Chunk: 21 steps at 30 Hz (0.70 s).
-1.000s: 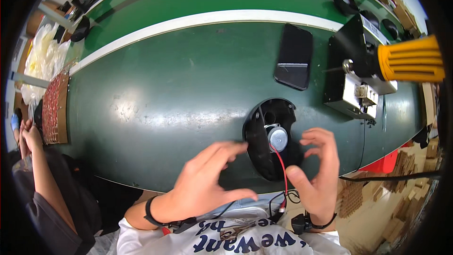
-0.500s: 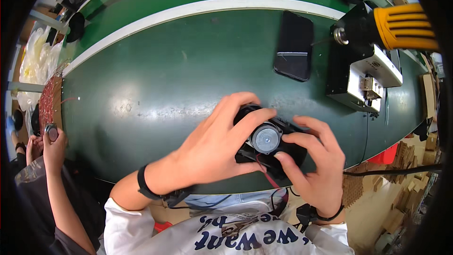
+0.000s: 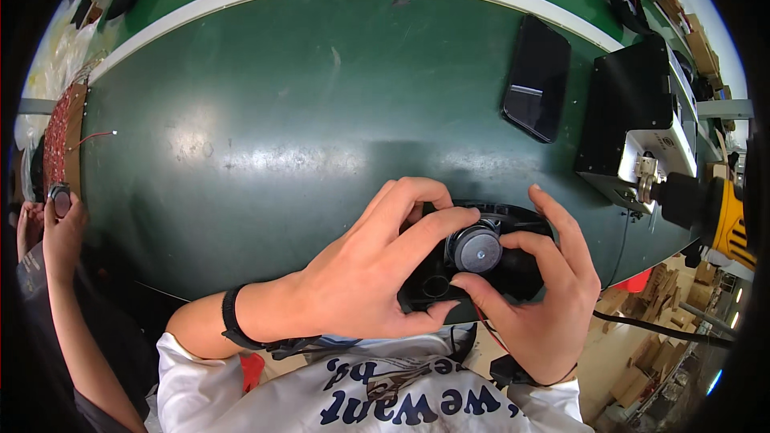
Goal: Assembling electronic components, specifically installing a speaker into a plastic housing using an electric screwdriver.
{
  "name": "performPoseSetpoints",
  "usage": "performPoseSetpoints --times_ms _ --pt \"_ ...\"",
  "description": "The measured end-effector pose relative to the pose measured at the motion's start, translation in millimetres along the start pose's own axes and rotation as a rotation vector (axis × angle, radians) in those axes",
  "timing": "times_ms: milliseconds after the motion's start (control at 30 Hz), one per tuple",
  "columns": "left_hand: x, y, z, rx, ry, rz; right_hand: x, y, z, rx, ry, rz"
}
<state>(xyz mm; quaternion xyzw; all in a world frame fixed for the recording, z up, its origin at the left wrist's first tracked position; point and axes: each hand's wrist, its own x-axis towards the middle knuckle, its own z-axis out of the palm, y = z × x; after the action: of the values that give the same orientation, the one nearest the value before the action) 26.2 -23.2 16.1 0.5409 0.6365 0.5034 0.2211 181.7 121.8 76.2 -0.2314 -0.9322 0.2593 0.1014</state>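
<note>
A black plastic housing (image 3: 521, 220) lies under my hands near the table's front edge. Over its middle sits a small round speaker (image 3: 479, 251) with a grey back, and thin red and black wires run from it toward me. My right hand (image 3: 553, 297) pinches the speaker between thumb and index finger. From the left, my left hand (image 3: 373, 265) grips the housing's side, its index fingertip touching the speaker's upper edge. Whether the speaker is fully seated in the housing cannot be seen.
A black phone-like slab (image 3: 539, 80) lies behind my hands. At right stand a black and white screw-feeder-like box (image 3: 630, 96) and a yellow-black power screwdriver (image 3: 726, 220). At far left, another person's hand (image 3: 62, 232) holds a similar speaker beside red wires (image 3: 58, 140).
The speaker and housing have turned slightly in my hands, and the speaker's back faces up more squarely. My view has shifted; the screwdriver now appears lower, in front of the box.
</note>
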Motion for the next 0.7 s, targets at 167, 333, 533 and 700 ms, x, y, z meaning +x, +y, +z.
performPoseSetpoints --times_ms 167,333,533,700 --pt "-0.2 1.1 0.9 0.005 0.036 0.015 0.2 -2.8 2.7 -0.063 -0.003 0.022" --pt "-0.8 -0.4 1.2 -0.011 0.040 0.042 4.1 0.1 3.3 -0.037 -0.027 -0.018" --pt "0.3 1.7 -1.0 -0.027 0.012 0.011 8.4 -0.9 2.1 -0.042 -0.020 -0.029" --pt "-0.3 -0.3 0.0 -0.040 0.025 0.026 8.2 -2.1 3.7 -0.068 0.002 -0.045"
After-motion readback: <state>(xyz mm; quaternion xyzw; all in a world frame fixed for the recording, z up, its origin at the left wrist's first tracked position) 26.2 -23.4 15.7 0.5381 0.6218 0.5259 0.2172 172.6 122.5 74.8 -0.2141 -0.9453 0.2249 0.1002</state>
